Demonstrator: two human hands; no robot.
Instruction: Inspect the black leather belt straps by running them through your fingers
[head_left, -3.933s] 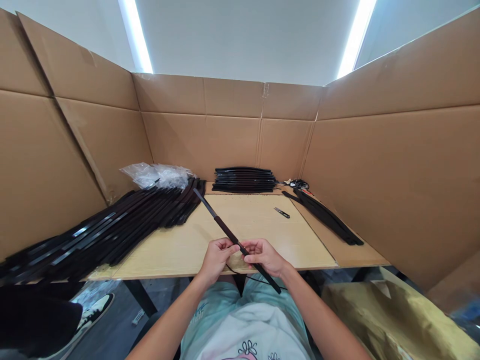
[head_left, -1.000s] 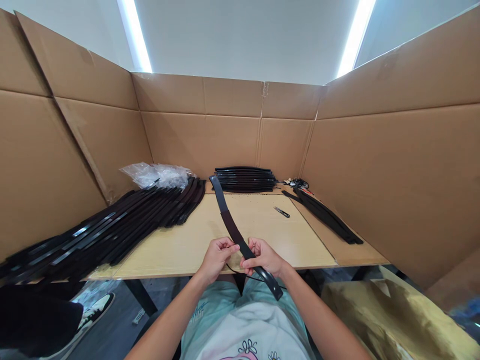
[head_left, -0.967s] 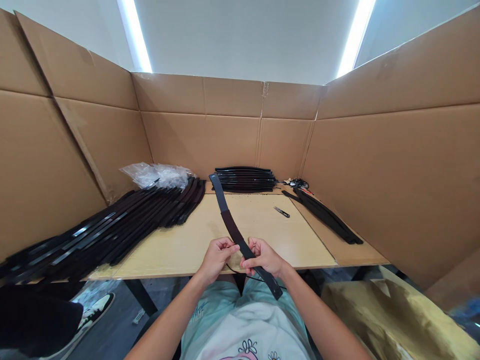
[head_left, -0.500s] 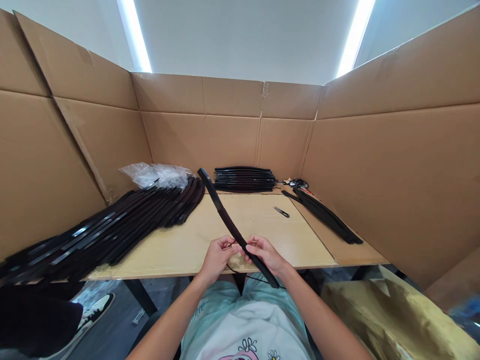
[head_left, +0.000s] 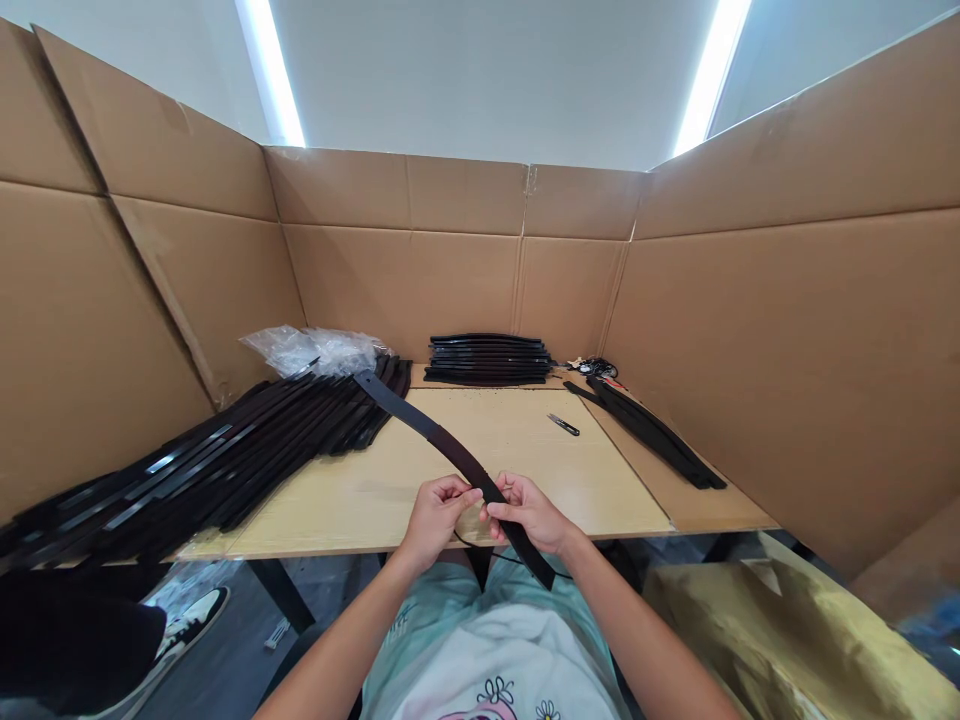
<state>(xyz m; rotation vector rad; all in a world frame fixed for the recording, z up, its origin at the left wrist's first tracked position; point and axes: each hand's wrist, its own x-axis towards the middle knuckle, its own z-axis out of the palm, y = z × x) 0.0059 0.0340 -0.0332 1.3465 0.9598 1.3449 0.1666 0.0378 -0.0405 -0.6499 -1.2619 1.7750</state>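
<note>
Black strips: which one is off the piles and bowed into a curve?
The black strip held in the left hand and right hand, arching across the table; the others lie in the left pile, back stack and right bundle.

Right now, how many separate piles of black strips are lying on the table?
3. A large pile lies on the left of the table, a neat stack at the back, and a narrower pile on the right. The single strip held in the air isn't counted.
</note>
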